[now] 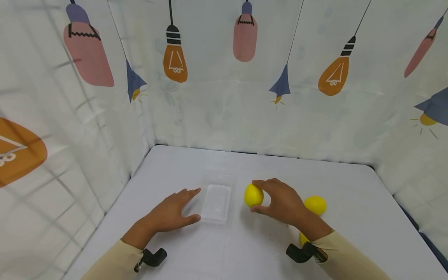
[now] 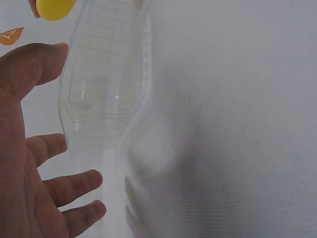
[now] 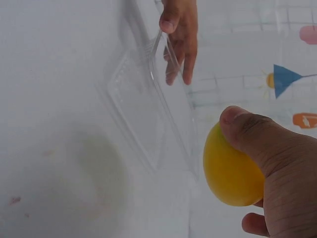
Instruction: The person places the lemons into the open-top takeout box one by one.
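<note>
A clear plastic container (image 1: 216, 204) stands on the white table in the middle of the head view. My left hand (image 1: 174, 211) is at its left side, fingers spread and relaxed. In the left wrist view the thumb and a fingertip come up to the rim of the container (image 2: 106, 74); I cannot tell whether they touch it. Between thumb and fingers my right hand (image 1: 281, 201) grips a smooth yellow ball-like object (image 1: 253, 195), held above the table to the right of the container. The right wrist view shows the thumb pressed on this yellow object (image 3: 230, 166).
Two more yellow objects lie on the table (image 1: 364, 217) at the right: one (image 1: 315, 204) beyond the right wrist, another (image 1: 303, 238) partly hidden beneath that forearm. A patterned curtain (image 1: 217, 112) with printed lamps encloses the back and sides.
</note>
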Action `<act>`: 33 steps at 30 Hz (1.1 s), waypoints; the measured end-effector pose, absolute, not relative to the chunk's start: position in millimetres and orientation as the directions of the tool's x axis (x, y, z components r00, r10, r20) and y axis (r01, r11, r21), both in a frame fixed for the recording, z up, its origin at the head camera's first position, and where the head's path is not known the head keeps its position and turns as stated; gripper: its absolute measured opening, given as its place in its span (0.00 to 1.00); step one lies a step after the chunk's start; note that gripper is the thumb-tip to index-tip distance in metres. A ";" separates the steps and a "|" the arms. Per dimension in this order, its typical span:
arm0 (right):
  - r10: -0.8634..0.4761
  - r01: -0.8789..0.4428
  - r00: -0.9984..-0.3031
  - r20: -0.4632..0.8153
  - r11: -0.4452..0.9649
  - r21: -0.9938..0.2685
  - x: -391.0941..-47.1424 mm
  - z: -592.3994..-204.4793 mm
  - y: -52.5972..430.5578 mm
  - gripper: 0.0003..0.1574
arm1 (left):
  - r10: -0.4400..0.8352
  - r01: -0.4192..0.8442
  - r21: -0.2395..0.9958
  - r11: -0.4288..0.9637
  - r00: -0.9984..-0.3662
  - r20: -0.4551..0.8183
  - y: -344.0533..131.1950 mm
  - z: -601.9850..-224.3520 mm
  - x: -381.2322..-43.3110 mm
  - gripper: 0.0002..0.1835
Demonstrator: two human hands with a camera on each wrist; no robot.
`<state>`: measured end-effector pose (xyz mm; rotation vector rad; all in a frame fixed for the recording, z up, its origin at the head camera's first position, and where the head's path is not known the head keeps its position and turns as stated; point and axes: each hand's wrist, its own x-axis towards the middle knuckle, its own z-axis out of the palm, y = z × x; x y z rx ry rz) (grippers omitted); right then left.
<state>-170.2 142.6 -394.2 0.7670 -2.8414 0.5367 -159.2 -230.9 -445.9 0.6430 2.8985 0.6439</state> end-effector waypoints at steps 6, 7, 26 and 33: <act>-0.462 -0.512 -0.858 0.224 0.804 -0.303 -170.8 -396.3 129.3 0.51 | 0.421 0.380 0.416 0.826 -0.907 -0.007 -231.0 -446.4 -159.5 0.45; -0.462 -0.510 -0.859 0.220 0.805 -0.303 -171.0 -397.0 127.1 0.51 | 0.419 0.378 0.414 0.828 -0.908 -0.009 -231.2 -447.0 -159.6 0.45; -0.526 -0.570 -0.822 0.218 0.760 -0.311 -178.3 -409.6 92.3 0.50 | 0.409 0.367 0.407 0.837 -0.912 -0.019 -230.0 -447.5 -159.1 0.45; -0.537 -0.569 -0.822 0.188 0.760 -0.314 -180.7 -411.1 77.4 0.49 | 0.409 0.362 0.418 0.833 -0.912 -0.025 -229.2 -445.5 -158.5 0.45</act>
